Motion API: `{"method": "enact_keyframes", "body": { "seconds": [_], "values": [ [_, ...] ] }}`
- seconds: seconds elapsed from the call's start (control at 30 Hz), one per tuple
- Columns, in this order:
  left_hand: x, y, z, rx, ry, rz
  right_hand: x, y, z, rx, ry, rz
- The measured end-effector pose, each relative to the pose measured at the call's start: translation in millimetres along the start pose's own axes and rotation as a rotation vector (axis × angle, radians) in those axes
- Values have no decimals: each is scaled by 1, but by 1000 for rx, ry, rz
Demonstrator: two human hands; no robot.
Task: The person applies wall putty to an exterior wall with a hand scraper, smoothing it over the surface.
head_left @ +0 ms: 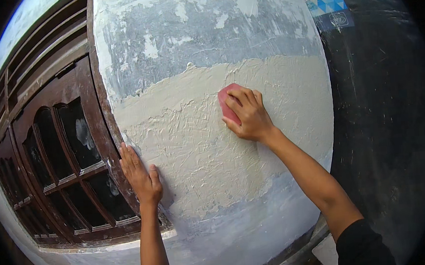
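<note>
A wall panel carries a broad band of rough cream putty [188, 139]. My right hand [252, 117] holds a flat pink piece [229, 106] against the upper middle of that band. Fingers and thumb are bent around the piece and cover part of it; whether it is a spreader or an abrasive pad I cannot tell. To the left, my left hand [143, 179] is open, fingers stretched upward and thumb apart. It lies by the corner where the wall meets the window frame, with nothing held in it.
A dark brown wooden window [70, 177] with glass panes and slats above fills the left side. Bare grey patches [167, 42] mark the wall above the putty. On the right stands a large black panel [377, 96] with a blue-and-white label [329, 7] near its top.
</note>
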State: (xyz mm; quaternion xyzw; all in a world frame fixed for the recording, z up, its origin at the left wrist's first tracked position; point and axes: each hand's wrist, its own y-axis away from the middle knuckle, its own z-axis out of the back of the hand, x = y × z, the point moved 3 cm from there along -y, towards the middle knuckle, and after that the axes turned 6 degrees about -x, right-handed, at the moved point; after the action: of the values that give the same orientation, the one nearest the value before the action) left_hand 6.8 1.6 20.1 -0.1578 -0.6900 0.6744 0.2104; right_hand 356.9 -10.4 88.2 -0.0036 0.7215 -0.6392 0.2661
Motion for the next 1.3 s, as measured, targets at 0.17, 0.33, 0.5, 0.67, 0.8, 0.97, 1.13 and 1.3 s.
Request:
{"method": "enact_keyframes", "body": {
  "seconds": [0.17,0.33,0.5,0.67,0.8,0.97,1.13,1.3],
  "values": [
    [1,1,-3,10,14,17,-9,-45,0,-143,-13,-54],
    [7,4,-2,22,13,10,-1,-17,-16,-91,18,-103],
    [1,1,-1,0,24,21,2,-7,0,-133,-33,-87],
    [2,0,-3,5,45,13,-16,-26,-13,-117,46,-136],
    [5,2,0,-8,34,3,-7,17,-2,-37,44,-92],
    [3,2,-2,-4,40,12,-13,-23,0,-115,33,-51],
    [7,2,-2,-3,40,9,-4,5,-7,-62,33,-27],
    [5,3,-4,5,38,0,-8,-18,-2,-99,24,-41]
  ]
}}
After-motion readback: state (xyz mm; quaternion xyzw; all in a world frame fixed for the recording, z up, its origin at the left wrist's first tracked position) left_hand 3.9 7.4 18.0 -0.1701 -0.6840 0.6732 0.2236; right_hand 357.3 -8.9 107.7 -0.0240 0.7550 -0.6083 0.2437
